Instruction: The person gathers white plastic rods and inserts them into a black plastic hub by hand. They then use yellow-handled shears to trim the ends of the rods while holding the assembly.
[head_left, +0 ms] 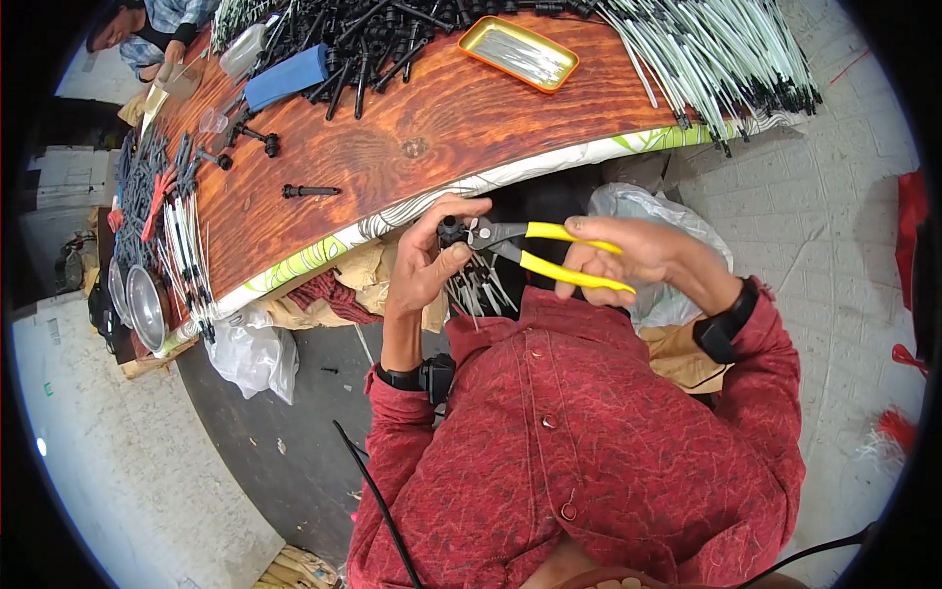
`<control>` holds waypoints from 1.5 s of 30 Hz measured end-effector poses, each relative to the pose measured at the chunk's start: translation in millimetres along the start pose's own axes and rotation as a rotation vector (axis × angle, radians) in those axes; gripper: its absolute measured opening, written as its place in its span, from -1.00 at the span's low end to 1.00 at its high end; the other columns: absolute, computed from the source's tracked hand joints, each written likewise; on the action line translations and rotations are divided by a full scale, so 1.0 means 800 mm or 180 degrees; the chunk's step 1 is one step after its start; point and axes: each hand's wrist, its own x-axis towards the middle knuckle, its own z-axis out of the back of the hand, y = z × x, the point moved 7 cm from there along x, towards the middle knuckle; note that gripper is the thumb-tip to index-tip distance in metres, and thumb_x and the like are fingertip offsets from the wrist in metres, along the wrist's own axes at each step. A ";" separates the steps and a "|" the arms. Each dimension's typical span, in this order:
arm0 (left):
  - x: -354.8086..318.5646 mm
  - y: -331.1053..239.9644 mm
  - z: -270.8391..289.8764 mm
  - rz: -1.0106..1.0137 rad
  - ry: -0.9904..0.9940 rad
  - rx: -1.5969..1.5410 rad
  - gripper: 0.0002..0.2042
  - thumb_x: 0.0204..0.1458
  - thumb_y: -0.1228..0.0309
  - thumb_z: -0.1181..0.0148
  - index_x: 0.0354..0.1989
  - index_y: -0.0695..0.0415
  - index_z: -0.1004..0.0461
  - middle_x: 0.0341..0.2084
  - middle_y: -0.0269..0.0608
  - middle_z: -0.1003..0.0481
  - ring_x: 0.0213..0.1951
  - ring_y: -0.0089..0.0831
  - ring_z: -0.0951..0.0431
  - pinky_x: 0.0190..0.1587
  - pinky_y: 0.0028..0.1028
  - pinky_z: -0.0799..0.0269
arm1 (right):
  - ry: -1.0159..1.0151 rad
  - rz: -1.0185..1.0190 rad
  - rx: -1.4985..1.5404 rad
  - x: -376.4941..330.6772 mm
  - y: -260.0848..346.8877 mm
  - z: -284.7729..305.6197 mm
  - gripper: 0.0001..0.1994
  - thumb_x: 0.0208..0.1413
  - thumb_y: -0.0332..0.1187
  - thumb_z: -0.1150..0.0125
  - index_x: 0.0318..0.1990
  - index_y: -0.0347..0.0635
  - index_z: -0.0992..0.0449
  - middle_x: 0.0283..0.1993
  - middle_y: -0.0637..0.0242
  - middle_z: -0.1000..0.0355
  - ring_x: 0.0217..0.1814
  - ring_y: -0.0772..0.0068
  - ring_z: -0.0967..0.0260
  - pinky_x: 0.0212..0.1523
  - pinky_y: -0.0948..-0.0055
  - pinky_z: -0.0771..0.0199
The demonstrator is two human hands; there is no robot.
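Note:
My left hand (422, 257) grips a black plastic fitting (452, 232) with its fingers and thumb, just off the table's near edge. In my right hand (633, 253) is a pair of pliers (574, 277) with yellow handles, held with the handles apart. Their dark jaws meet the fitting beside my left fingers; whether they clamp something there is too small to tell. Several thin pale strands (481, 287) show below the fitting and my left hand; whether they are joined to it I cannot tell.
On the wooden table (412, 152) lie a heap of black fittings (378, 44), a yellow-rimmed tray (468, 41) of thin pale pieces, a blue block (287, 78), a single black fitting (311, 190) and bundled pale rods (721, 59). Another person (162, 34) works at the far left.

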 end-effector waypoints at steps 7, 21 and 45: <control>-0.001 0.009 0.007 0.0091 0.0009 -0.0039 -0.52 0.12 0.10 -0.30 0.01 0.28 -0.50 -0.14 -0.23 -0.39 -0.04 -0.45 -0.37 0.05 -0.48 -0.23 | 0.1273 -0.1401 0.1397 -0.008 -0.011 -0.022 -0.51 0.08 -0.10 -0.36 0.02 -0.30 -0.46 -0.44 0.22 -0.47 -0.40 0.44 -0.50 -0.42 0.37 -0.47; -0.004 0.004 -0.001 0.0234 0.0217 -0.0079 -0.54 0.13 0.13 -0.28 0.03 0.26 -0.48 -0.14 -0.22 -0.39 -0.04 -0.41 -0.38 0.07 -0.44 -0.23 | 0.2418 -0.1839 0.3362 -0.011 -0.014 -0.045 -0.56 0.24 -0.16 -0.19 0.05 -0.41 -0.45 -0.38 0.18 -0.52 -0.48 0.37 -0.48 -0.42 0.48 -0.49; 0.005 -0.006 -0.025 -0.0015 0.0199 0.0722 -0.67 0.17 0.32 -0.19 0.04 0.23 -0.43 -0.09 -0.17 -0.40 -0.01 -0.33 -0.40 0.13 -0.40 -0.26 | 0.2534 -0.1101 0.1677 0.011 0.005 0.013 -0.64 0.35 -0.19 -0.07 0.09 -0.31 -0.38 -0.27 0.20 -0.54 -0.44 0.45 -0.50 -0.39 0.42 -0.54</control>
